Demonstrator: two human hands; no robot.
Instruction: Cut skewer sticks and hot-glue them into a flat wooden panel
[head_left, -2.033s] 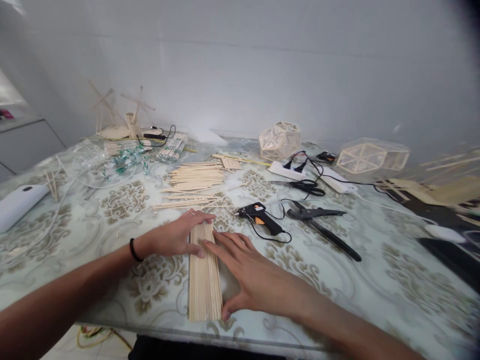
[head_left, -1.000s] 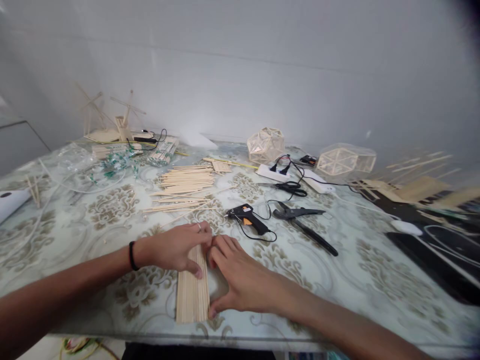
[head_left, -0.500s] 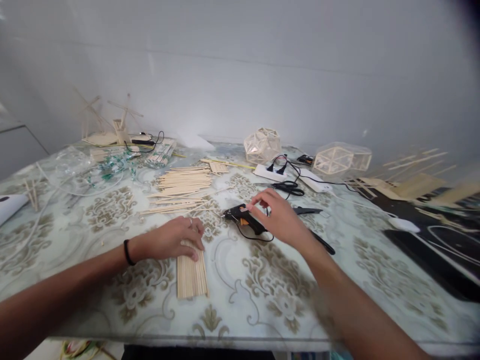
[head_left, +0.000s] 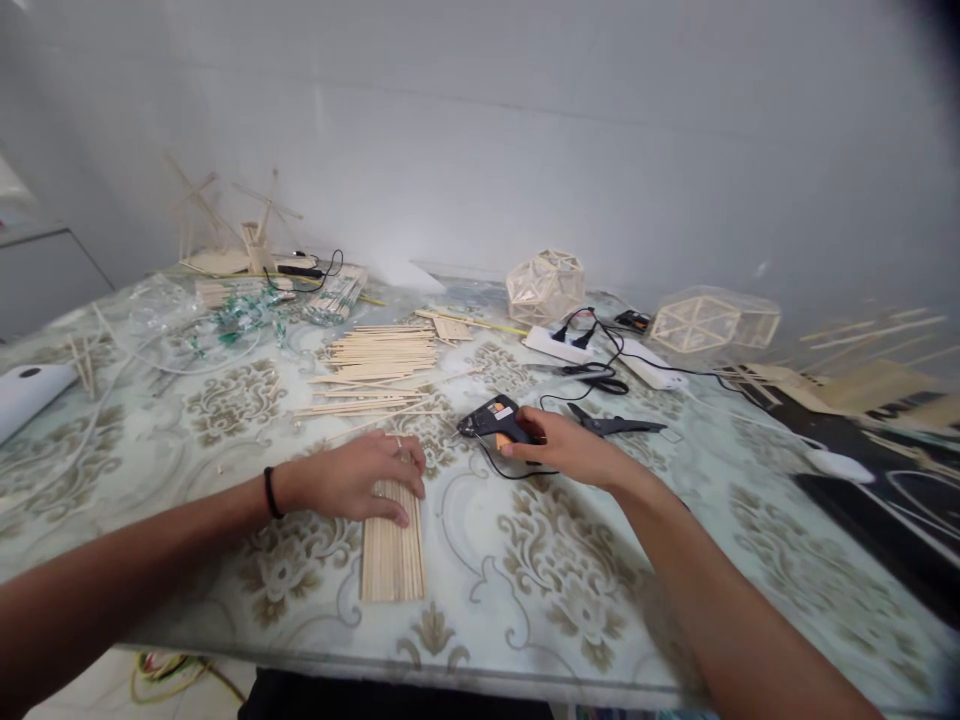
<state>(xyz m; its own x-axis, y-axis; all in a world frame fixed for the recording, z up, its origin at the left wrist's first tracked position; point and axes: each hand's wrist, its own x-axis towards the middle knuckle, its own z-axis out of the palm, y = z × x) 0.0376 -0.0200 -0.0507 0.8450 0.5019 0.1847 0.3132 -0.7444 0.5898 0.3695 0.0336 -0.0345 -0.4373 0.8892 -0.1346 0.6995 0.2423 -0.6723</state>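
My left hand (head_left: 367,478) lies across the upper part of a flat panel of wooden sticks (head_left: 393,560) laid side by side. Its thumb and fingers hold the panel down near the table's front edge. To the right, my right hand (head_left: 574,446) has its fingers round the handle of a black and orange hot glue gun (head_left: 487,418). The gun's nozzle points left, and its cord loops below it. Beyond my left hand, many loose wooden sticks (head_left: 382,350) lie in a spread pile.
Pliers (head_left: 615,424) lie right of the glue gun. Behind are a white power strip (head_left: 556,345) with black plugs and geometric stick frames (head_left: 546,285). Green-and-clear plastic wrappers (head_left: 244,312) lie at the back left. A dark board (head_left: 885,530) occupies the right side.
My right hand has closed round the glue gun's handle, and the gun has turned slightly. My left hand stays on the stick panel. The whole view has shifted a little.
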